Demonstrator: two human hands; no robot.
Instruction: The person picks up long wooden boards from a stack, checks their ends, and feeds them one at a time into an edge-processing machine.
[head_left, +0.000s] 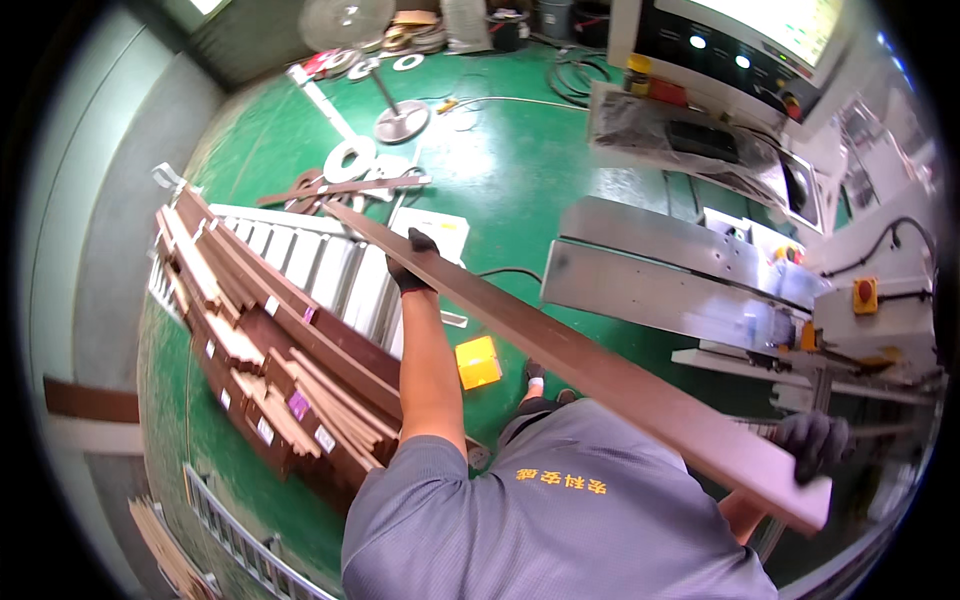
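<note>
A long brown board runs slantwise across in front of my body, its far end at the upper left and its pale near end at the lower right. My left hand, in a black glove, grips it close to the far end, with fingers wrapped over the edge. Near the other end my right hand, in a dark grey glove, has its fingers curled over the board's edge. Left of the board, a stack of brown boards and strips lies on a roller conveyor with white rollers.
A metal machine table stands to the right, with a red stop button on a yellow box beside it. A yellow block sits on the green floor. Farther off are a standing fan and rolls of edge strip.
</note>
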